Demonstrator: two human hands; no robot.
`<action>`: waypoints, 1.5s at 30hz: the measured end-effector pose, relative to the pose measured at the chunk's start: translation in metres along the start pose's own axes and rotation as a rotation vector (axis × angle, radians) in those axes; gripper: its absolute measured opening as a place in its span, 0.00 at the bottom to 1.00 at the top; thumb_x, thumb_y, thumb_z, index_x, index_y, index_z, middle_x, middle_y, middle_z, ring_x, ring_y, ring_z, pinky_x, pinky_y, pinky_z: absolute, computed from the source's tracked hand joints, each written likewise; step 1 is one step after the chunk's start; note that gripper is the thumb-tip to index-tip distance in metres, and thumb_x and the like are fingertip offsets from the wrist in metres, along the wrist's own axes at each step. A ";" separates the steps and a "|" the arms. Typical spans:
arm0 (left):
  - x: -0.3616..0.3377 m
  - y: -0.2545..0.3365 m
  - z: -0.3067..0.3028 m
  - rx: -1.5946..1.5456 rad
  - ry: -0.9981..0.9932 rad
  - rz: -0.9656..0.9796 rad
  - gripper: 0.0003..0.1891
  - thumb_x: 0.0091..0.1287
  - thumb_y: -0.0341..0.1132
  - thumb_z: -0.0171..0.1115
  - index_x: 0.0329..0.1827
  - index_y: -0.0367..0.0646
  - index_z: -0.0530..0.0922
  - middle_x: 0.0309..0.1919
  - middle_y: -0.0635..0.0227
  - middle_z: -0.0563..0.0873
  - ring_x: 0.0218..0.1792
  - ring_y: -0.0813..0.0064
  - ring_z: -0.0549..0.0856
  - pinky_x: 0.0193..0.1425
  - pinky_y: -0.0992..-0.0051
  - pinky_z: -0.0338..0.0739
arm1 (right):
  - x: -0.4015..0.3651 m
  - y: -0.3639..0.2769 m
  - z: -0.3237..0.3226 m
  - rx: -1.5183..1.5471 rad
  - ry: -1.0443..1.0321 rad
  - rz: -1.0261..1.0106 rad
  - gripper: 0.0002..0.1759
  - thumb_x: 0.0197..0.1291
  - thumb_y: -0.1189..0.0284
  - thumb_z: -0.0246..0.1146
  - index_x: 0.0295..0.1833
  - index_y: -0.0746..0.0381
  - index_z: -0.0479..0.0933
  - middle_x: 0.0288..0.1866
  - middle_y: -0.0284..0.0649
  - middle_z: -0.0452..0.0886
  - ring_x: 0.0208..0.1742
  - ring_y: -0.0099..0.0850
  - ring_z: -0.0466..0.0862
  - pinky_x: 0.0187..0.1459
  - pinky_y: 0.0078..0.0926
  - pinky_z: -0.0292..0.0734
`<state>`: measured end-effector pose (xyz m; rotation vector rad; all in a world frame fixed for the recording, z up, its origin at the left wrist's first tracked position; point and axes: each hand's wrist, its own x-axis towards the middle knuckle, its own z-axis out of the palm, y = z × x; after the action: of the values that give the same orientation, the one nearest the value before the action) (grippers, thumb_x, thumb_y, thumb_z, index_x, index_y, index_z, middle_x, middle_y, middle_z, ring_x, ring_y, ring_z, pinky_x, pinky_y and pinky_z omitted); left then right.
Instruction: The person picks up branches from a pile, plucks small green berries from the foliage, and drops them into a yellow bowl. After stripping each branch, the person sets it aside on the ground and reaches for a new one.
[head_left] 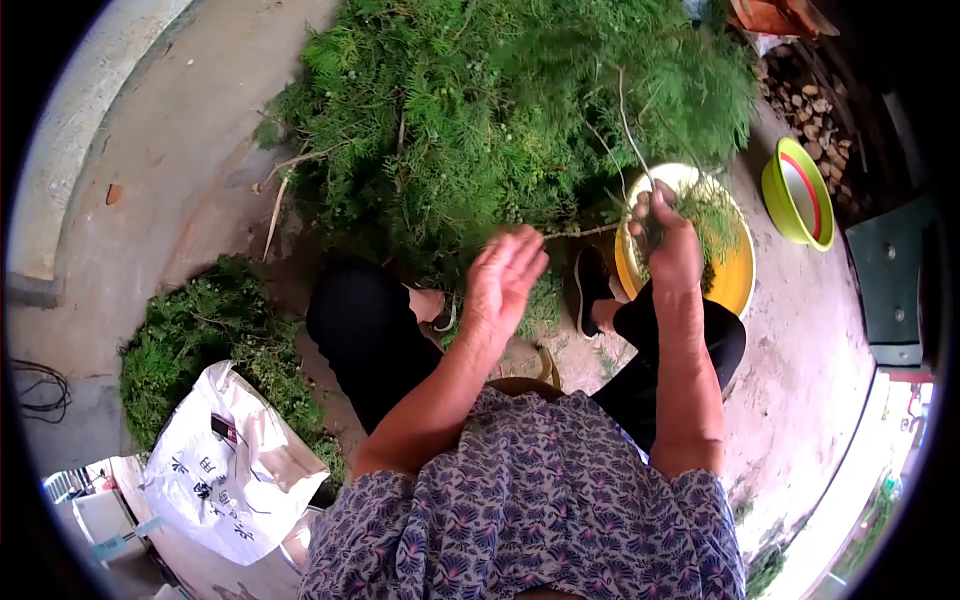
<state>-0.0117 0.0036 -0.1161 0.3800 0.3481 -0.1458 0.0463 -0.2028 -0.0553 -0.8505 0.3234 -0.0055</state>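
Note:
My right hand (672, 245) is closed around the thin stem of an evergreen branch (632, 135), above a yellow basin (742, 255). The branch's leafy end is blurred and overlaps the big heap of scale-leaved greenery (430, 120). Some green sprigs (715, 230) show at the basin beside my right hand. Held in the air with its fingers stretched out, my left hand (508, 275) holds nothing. It is at the near edge of the heap, left of a bare stick (585, 231).
A smaller pile of greenery (215, 310) lies at the left, partly under a white sack (225, 470) with dark writing. To the right stands a lime-green basin (800, 195) near stacked firewood (815, 110). Black cable (45, 390) lies at the far left.

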 end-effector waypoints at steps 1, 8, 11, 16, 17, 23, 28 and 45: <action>0.008 0.009 -0.007 0.005 0.036 0.051 0.10 0.59 0.31 0.63 0.42 0.41 0.76 0.45 0.60 0.81 0.53 0.64 0.78 0.62 0.63 0.70 | 0.001 -0.001 -0.009 -0.062 -0.001 0.001 0.13 0.61 0.79 0.53 0.52 0.67 0.68 0.35 0.44 0.76 0.30 0.29 0.75 0.26 0.25 0.72; 0.003 0.061 0.013 0.085 0.139 0.316 0.12 0.57 0.18 0.59 0.44 0.39 0.77 0.38 0.63 0.83 0.38 0.68 0.81 0.48 0.67 0.77 | 0.006 0.012 -0.065 0.020 0.019 0.050 0.13 0.59 0.79 0.55 0.51 0.64 0.70 0.33 0.42 0.77 0.29 0.30 0.75 0.25 0.25 0.71; 0.017 0.077 -0.016 0.063 -0.063 0.351 0.12 0.58 0.21 0.59 0.44 0.42 0.77 0.36 0.63 0.83 0.38 0.69 0.81 0.47 0.68 0.76 | 0.007 0.009 -0.073 -0.015 0.053 0.026 0.14 0.59 0.79 0.56 0.52 0.65 0.69 0.32 0.41 0.76 0.28 0.30 0.75 0.25 0.26 0.71; 0.009 0.084 -0.007 0.621 0.241 0.653 0.12 0.62 0.21 0.57 0.48 0.39 0.76 0.39 0.65 0.83 0.41 0.75 0.81 0.49 0.79 0.75 | 0.000 0.003 -0.061 0.058 0.084 0.061 0.14 0.60 0.79 0.54 0.52 0.65 0.67 0.33 0.43 0.75 0.29 0.30 0.74 0.25 0.25 0.71; 0.007 0.079 -0.001 0.800 0.204 0.746 0.12 0.62 0.22 0.57 0.49 0.40 0.76 0.38 0.68 0.83 0.42 0.78 0.80 0.50 0.80 0.73 | -0.001 0.003 -0.061 0.102 0.076 0.083 0.14 0.60 0.80 0.54 0.52 0.66 0.67 0.33 0.43 0.75 0.29 0.30 0.74 0.25 0.25 0.71; 0.007 0.044 0.046 0.941 -0.193 0.194 0.17 0.62 0.39 0.61 0.48 0.36 0.76 0.41 0.60 0.83 0.43 0.72 0.82 0.52 0.73 0.75 | -0.017 0.009 -0.042 -0.002 0.076 0.133 0.13 0.59 0.76 0.57 0.50 0.64 0.70 0.32 0.40 0.76 0.28 0.29 0.74 0.23 0.24 0.70; 0.029 0.026 0.077 0.046 -0.054 -0.175 0.14 0.58 0.36 0.64 0.38 0.35 0.72 0.39 0.54 0.80 0.43 0.61 0.79 0.54 0.64 0.75 | -0.030 0.018 -0.031 0.019 0.046 0.182 0.12 0.58 0.78 0.58 0.49 0.65 0.70 0.31 0.42 0.76 0.27 0.30 0.75 0.22 0.25 0.71; 0.056 0.118 -0.027 0.137 0.131 0.241 0.09 0.68 0.39 0.52 0.43 0.45 0.76 0.19 0.78 0.68 0.15 0.84 0.62 0.18 0.84 0.57 | -0.038 0.022 -0.047 -0.235 0.063 0.123 0.13 0.54 0.76 0.63 0.46 0.65 0.75 0.32 0.41 0.80 0.27 0.28 0.78 0.22 0.24 0.72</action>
<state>0.0562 0.1186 -0.1201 0.5651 0.4196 0.0917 -0.0062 -0.2181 -0.0897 -1.0631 0.4416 0.1224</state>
